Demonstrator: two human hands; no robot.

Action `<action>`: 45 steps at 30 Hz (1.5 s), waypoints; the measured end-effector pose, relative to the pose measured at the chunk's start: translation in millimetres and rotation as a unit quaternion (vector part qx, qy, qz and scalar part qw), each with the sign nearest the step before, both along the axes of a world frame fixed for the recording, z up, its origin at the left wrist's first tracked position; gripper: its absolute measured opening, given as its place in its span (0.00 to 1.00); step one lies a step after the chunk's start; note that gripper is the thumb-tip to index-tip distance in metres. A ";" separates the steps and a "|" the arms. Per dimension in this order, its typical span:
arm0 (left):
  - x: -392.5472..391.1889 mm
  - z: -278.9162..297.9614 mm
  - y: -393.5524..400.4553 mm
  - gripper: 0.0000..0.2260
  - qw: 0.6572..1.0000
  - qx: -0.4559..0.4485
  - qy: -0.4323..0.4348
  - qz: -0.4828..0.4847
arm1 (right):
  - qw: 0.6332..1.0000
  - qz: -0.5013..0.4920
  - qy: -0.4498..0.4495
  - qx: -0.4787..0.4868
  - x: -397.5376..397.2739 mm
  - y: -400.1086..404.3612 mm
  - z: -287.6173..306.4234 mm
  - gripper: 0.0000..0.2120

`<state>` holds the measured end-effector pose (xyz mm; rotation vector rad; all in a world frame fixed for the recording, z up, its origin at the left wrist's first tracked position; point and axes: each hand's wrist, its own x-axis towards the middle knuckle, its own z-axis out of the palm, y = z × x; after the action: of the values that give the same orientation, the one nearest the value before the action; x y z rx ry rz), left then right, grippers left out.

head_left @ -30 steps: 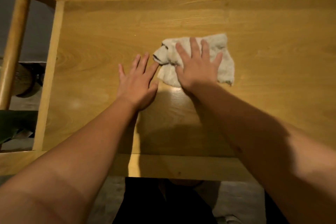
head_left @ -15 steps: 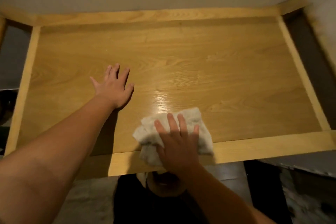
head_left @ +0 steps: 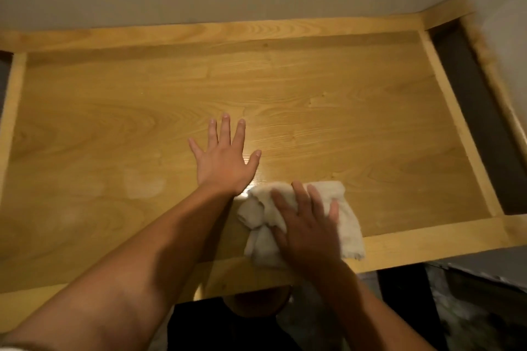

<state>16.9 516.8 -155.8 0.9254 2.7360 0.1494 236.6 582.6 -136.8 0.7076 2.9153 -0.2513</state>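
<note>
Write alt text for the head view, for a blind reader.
A right hand presses a crumpled white cloth on a wooden tabletop near its front edge. The left hand rests flat beside it, fingers spread.

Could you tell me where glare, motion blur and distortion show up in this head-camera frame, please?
Head view: dim, warm light; a glare spot on the table between the left hand and the cloth; the right hand and right rail are motion-blurred, the left hand sharp; the far rail bows slightly from wide-angle distortion.
</note>
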 end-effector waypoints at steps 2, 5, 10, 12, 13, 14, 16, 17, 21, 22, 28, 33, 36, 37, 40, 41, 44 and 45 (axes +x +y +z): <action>-2.1 -2.6 1.3 0.35 1.000 -0.008 -0.009 0.004 | 1.000 -0.018 0.008 0.018 -32.8 18.3 -2.0 0.28; -3.1 -8.1 -0.3 0.39 1.000 -0.027 0.001 -0.003 | 0.998 -0.050 0.011 0.040 -90.8 50.2 -5.0 0.27; -0.7 -7.2 -0.6 0.29 0.999 0.026 0.032 -0.011 | 0.998 -0.063 -0.011 0.017 -174.9 100.2 -14.1 0.29; -2.8 -8.5 -2.6 0.31 0.999 0.026 0.031 -0.014 | 0.998 -0.056 -0.005 0.027 -205.1 116.8 -15.2 0.29; -3.2 -8.5 -3.2 0.31 0.999 0.025 0.034 -0.014 | 0.998 -0.050 -0.002 0.032 -220.4 125.2 -15.3 0.29; -3.4 -7.9 -2.5 0.32 0.999 0.024 0.033 -0.012 | 0.998 -0.045 0.001 0.036 -235.5 133.5 -15.2 0.29; -2.3 -7.4 -1.0 0.34 0.999 0.026 0.022 -0.004 | 0.998 -0.042 0.005 0.045 -263.0 148.6 -16.6 0.29; -1.4 -7.5 -0.4 0.34 0.999 0.027 0.020 -0.001 | 0.998 -0.040 0.009 0.050 -275.8 155.6 -17.5 0.29; -1.3 -7.9 -1.9 0.35 0.999 0.030 0.024 -0.003 | 0.997 -0.024 0.043 0.065 -318.1 177.7 -16.8 0.29; -1.8 -8.0 -2.4 0.35 0.999 0.031 0.026 -0.003 | 0.996 -0.019 0.048 0.071 -326.7 182.0 -16.5 0.29; -2.4 -7.7 -0.8 0.35 0.999 0.030 0.037 -0.005 | 0.996 -0.008 0.032 0.083 -365.0 202.0 -15.6 0.30; 1.3 -7.1 -3.1 0.35 0.999 0.015 0.027 -0.007 | 0.997 -0.009 0.052 0.060 -371.3 204.8 -12.9 0.29; -0.4 -5.4 -1.1 0.34 1.000 0.010 0.017 -0.005 | 0.998 0.004 0.032 0.058 -361.8 202.3 -11.1 0.29; -0.6 -5.4 -0.8 0.34 1.000 0.013 0.013 -0.004 | 0.998 0.009 0.030 0.060 -355.9 200.2 -11.3 0.29; 1.8 -6.0 -0.3 0.34 1.000 0.024 0.006 0.003 | 0.997 0.019 0.042 0.060 -330.3 189.6 -12.0 0.29; 2.6 -5.6 0.1 0.34 1.000 0.020 0.007 0.004 | 0.997 0.021 0.041 0.054 -319.9 185.0 -11.6 0.29; 2.8 -4.7 1.8 0.34 1.000 0.006 0.024 0.004 | 0.999 0.025 0.015 0.042 -285.9 170.2 -8.5 0.29; 2.5 -4.6 2.0 0.34 1.000 0.006 0.026 0.005 | 0.999 0.024 0.009 0.038 -273.2 164.3 -7.7 0.29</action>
<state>19.5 518.9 -160.3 0.9309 2.7908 0.1463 -36.6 746.9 -144.5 0.6496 2.9679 -0.1423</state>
